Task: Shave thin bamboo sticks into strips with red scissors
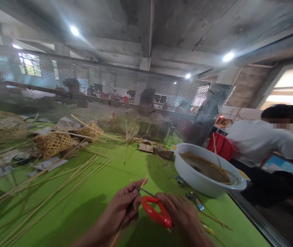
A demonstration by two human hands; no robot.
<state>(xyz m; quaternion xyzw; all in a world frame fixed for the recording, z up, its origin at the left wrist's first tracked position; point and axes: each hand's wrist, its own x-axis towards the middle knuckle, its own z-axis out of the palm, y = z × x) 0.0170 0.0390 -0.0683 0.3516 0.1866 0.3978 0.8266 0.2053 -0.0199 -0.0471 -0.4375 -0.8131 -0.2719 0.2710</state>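
Loose bamboo strips lie on the green tabletop; the left hand pinches another strip at the blades of red-handled scissors, which the right hand grips by the handle; farther right stands a white basin of cloudy water.

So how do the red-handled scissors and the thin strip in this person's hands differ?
Colour: the scissors have bright red handles and greyish blades, while the strip is pale tan.
Shape: the scissors widen into a looped handle; the strip looks slender wherever it shows.
Hold: the right hand has the scissors, the left hand the strip.
Both are held close together above the green table.
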